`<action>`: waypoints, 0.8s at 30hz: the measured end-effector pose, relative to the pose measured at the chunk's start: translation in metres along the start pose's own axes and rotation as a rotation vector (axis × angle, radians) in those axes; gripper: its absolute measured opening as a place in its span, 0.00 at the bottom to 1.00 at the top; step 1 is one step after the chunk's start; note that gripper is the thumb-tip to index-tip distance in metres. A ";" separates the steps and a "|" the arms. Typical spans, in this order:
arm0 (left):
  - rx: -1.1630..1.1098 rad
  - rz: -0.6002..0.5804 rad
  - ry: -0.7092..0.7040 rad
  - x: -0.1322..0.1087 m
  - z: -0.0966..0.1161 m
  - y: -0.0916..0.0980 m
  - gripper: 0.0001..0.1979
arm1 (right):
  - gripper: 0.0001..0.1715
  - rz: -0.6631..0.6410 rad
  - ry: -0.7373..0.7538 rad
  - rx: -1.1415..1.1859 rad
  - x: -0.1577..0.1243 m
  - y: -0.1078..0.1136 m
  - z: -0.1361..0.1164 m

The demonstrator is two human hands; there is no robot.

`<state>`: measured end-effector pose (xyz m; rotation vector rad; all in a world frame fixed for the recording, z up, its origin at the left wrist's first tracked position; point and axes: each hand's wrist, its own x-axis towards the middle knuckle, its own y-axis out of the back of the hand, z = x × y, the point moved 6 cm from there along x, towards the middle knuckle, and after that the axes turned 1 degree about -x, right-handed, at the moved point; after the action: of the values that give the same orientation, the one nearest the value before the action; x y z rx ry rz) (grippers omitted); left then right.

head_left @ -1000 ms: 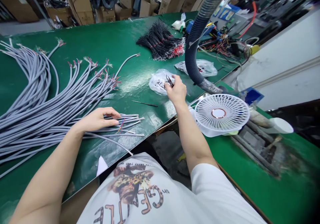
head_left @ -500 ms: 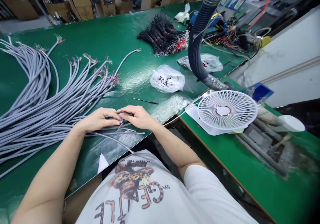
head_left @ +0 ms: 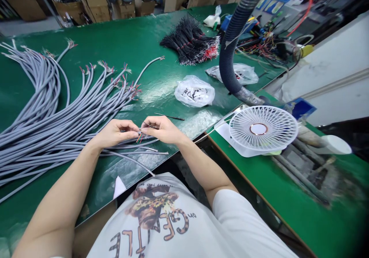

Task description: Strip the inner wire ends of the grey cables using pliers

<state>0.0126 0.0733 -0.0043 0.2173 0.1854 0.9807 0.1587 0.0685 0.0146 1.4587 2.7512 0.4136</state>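
My left hand [head_left: 119, 132] is closed in a pinch on the end of a grey cable, most of which the hand hides. Short coloured wires [head_left: 140, 138], red, green and orange among them, poke out below the fingertips. My right hand [head_left: 161, 129] meets it from the other side, thumb and fingers pressed together at the wires. A thin dark tool [head_left: 150, 125] lies in that hand, its exact kind too small to make out. Under and left of both hands spreads a large bundle of grey cables [head_left: 66, 135] with stripped ends.
A slim dark pointed tool [head_left: 170, 116] lies beyond my right hand. Further back are a plastic bag of small dark parts [head_left: 195, 91], bundled black wires [head_left: 190, 41] and a ribbed hose [head_left: 227, 50]. A white fan [head_left: 263, 128] stands on the right.
The fingertips have shifted slightly and more of the coloured wires shows. My right hand has rolled a little, exposing the thin dark tool. The whole view has moved slightly.
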 end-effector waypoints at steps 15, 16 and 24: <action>-0.040 0.065 0.007 0.001 0.001 -0.003 0.14 | 0.20 0.042 -0.142 0.119 0.003 0.002 0.019; -0.024 0.073 0.005 0.002 0.002 -0.003 0.14 | 0.19 0.079 -0.098 0.028 0.002 0.004 0.014; -0.038 0.218 -0.054 0.002 0.008 -0.001 0.13 | 0.11 0.283 0.197 -0.527 -0.009 0.004 -0.019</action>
<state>0.0166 0.0740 0.0027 0.2324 0.0946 1.1925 0.1647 0.0594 0.0331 1.7113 2.2807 1.2337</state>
